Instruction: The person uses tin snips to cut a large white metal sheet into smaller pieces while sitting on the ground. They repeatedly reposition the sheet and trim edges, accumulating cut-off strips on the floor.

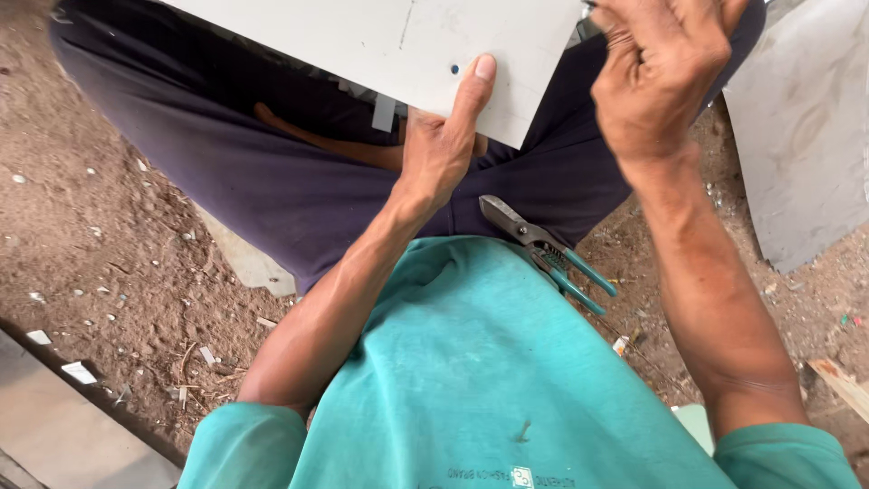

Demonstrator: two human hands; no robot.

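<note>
Head view: a seated person works a pale sheet over the lap.
Left fingers: the left hand (441, 149) is clamped on the lower edge of the pale flat sheet (398, 45), thumb pressed flat on its top face just beside a small dark hole (454, 69), the other fingers hidden beneath.
Right fingers: the right hand (659, 77) is curled in, fingers drawn together at the sheet's right corner; whether they pinch the edge or merely touch it cannot be told.
Sheet: held tilted above the dark trousers (272, 172), its near corner free.
Progress: one hole shows in the sheet and a faint line runs near the top; the panel looks otherwise whole, so most of the work appears to remain.
Tool: green-handled snips (543, 252) lie untouched on the lap, against the teal shirt (471, 362).
Surroundings: dirt floor (109, 254) strewn with scraps; a grey sheet (801, 127) lies at right.
</note>
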